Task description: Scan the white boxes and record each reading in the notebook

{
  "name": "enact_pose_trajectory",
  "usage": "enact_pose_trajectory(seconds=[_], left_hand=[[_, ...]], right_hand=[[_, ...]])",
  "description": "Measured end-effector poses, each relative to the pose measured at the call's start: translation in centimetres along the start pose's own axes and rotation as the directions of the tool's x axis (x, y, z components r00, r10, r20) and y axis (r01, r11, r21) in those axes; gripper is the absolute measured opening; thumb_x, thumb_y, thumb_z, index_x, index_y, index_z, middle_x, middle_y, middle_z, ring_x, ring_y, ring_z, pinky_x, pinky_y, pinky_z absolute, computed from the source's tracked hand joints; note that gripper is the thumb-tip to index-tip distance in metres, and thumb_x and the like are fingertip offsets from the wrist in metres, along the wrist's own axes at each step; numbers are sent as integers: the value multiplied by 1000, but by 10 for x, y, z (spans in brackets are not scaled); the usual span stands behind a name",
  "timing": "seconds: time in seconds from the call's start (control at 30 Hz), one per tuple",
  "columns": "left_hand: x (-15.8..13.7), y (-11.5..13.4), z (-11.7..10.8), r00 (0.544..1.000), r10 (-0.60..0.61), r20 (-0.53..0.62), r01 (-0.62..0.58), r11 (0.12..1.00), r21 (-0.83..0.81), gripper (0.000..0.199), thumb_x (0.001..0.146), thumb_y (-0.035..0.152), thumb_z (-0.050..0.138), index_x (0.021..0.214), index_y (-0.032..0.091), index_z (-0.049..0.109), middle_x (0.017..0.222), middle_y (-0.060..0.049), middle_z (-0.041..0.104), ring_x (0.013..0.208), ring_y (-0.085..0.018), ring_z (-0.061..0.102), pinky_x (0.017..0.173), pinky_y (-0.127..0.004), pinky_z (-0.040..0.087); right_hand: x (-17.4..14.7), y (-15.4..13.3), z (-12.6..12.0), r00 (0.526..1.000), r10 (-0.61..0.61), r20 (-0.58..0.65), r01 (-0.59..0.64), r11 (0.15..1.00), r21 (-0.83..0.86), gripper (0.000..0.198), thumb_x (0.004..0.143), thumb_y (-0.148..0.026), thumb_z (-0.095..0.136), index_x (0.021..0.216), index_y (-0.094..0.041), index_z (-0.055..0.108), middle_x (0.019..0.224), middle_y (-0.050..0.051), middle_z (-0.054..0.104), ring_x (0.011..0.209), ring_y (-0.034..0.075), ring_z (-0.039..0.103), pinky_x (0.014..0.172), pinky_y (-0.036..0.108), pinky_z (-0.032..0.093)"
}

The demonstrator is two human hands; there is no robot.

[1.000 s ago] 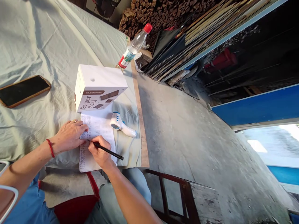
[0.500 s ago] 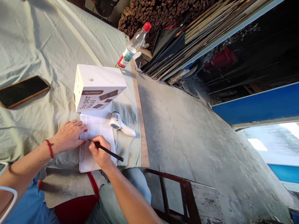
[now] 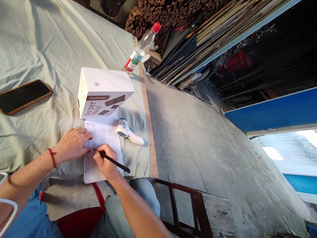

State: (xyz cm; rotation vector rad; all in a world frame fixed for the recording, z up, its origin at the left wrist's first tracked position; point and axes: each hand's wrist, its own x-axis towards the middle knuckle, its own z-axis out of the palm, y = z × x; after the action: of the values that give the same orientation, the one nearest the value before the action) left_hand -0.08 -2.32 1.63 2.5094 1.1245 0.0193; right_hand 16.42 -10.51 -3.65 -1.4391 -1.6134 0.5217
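1. Pinches the pen (image 3: pixel 115 161) between thumb and fingers of the right hand (image 3: pixel 104 158), closed around the shaft, tip angled down close to the left thumb.
2. Rests the left hand (image 3: pixel 74 143), fingers loosely spread and bent, on the paper's left edge; grasps nothing.
3. Could skew a stroke through light left-hand pressure and a slipping paper (image 3: pixel 107 132); could ink the left thumb through a leftward drift of the pen.
4. Has the paper directly under both hands' fingers, reaching toward the body and, beyond the fingertips, up to the box (image 3: pixel 106 81); cannot tell whether tucked beneath.
5. Might nudge the thermometer (image 3: pixel 131 136), beyond the right fingers at the paper's right edge, through a wide right-hand sweep.
6. Farther out: bottle (image 3: pixel 138 54) past the box, phone (image 3: pixel 24 96) beyond the left fingers, to their left.
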Motion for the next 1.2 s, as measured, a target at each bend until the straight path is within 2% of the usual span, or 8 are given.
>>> enact_pose_trajectory(seconds=[0.17, 0.37, 0.57, 0.83, 1.2], left_hand=[[0, 0, 1, 1000, -4, 13, 4, 1000, 9, 22, 81, 24, 68, 101, 18, 62, 100, -8, 66, 95, -28, 64, 86, -41, 50], [0, 0, 1, 1000, -7, 12, 7, 1000, -9, 21, 81, 21, 67, 101, 18, 62, 99, -8, 65, 96, -29, 64, 86, -41, 50], [0, 0, -1, 1000, -6, 11, 6, 1000, -27, 22, 81, 23, 69, 101, 19, 62, 100, -7, 65, 95, -29, 64, 85, -41, 49], [1, -1, 0, 1000, -10, 14, 10, 1000, -9, 22, 82, 24, 69, 102, 19, 62, 100, -6, 65, 94, -27, 63, 84, -39, 48], [1, 3, -4, 998, -31, 60, 31, 999, -4, 24, 83, 24, 70, 105, 17, 63, 104, -8, 65, 96, -29, 63, 87, -41, 48]], right_hand=[[0, 1, -3, 998, -19, -63, 19, 1000, -9, 9, 82, -21, 51, 73, -23, 50, 59, -3, 55, 51, 13, 49, 53, 24, 41], [1, 1, -5, 998, 53, -18, -53, 999, -1, 8, 81, -23, 52, 73, -23, 51, 59, -3, 53, 52, 14, 49, 54, 25, 42], [2, 0, -4, 1000, -4, -11, 4, 1000, -14, 10, 79, -20, 51, 70, -23, 48, 57, -4, 51, 50, 13, 46, 52, 25, 39], [1, 0, -6, 999, 17, -45, -17, 1000, 7, 8, 80, -21, 52, 73, -23, 50, 58, -3, 54, 51, 14, 49, 53, 25, 41], [0, 0, -3, 998, -55, -35, 54, 998, -20, 11, 79, -16, 52, 70, -22, 50, 57, -4, 53, 50, 12, 49, 53, 23, 40]])
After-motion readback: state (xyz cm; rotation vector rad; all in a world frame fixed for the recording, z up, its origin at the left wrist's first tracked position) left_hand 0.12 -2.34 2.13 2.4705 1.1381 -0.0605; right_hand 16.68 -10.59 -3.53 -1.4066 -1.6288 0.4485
